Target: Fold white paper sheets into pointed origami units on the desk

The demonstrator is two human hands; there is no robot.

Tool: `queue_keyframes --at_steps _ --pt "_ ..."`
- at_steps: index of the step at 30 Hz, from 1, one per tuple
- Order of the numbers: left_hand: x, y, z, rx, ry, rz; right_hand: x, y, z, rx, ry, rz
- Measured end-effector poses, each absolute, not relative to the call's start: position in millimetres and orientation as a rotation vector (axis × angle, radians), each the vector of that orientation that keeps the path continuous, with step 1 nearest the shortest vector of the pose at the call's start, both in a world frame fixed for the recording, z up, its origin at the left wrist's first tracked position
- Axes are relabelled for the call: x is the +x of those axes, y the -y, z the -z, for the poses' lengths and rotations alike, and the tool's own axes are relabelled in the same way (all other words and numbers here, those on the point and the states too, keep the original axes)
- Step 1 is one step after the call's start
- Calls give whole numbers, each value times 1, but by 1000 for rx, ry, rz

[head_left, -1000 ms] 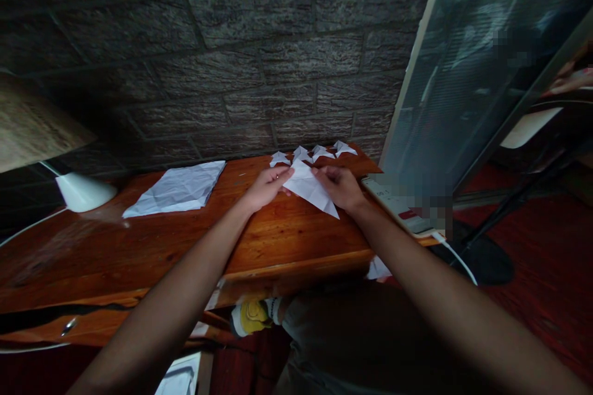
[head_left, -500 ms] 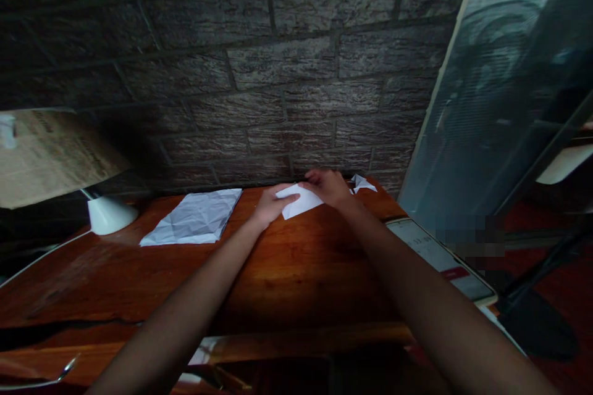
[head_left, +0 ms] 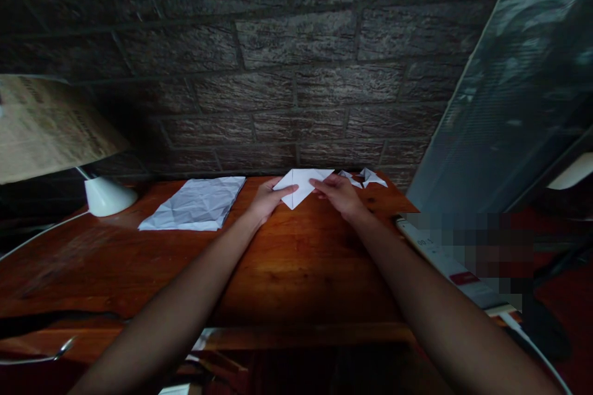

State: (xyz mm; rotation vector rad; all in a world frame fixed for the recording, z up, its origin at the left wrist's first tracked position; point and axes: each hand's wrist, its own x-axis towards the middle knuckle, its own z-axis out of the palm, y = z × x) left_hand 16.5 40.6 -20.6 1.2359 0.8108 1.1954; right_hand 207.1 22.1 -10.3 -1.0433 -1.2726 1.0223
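A folded sheet of white paper (head_left: 301, 186) is held up just over the far part of the wooden table (head_left: 287, 271). It has a pointed lower corner, a straight top edge and a crease line left of its middle. My left hand (head_left: 267, 199) pinches its left side, thumb on the front face. My right hand (head_left: 341, 195) grips the right side in the same way, with the fingers behind the paper. Beyond my right hand lie small folded paper pieces (head_left: 373, 178), pointed in shape.
Left of my hands lies a stack of creased white paper (head_left: 197, 203). A lamp with a brown shade (head_left: 50, 129) and white base (head_left: 109, 196) stands at the far left. A device with a lit screen (head_left: 445, 259) lies at the right edge. A brick wall (head_left: 259, 92) rises behind.
My right hand has lowered and moved outward, and it now pinches the paper's right side. The paper now shows a wider shape with a downward point. The view has shifted a little.
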Motion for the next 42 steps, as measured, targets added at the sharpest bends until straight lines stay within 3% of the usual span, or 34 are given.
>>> queue_keyframes --at_steps 9,19,27,34,42 --pt "29 -29 22 1400 -701 -918 215 -19 9 -978 1015 -1190" --pt "29 -33 30 1462 -810 -1090 205 -21 15 -937 1203 -1262" --pt "31 -39 31 1408 -890 -1417 198 -16 24 -999 1605 -1003" --pt "34 -33 27 1270 -880 -1343 201 -18 27 -1102 1701 -570" --pt "35 -32 24 1245 -820 -1399 202 -18 24 -1032 1713 -519"
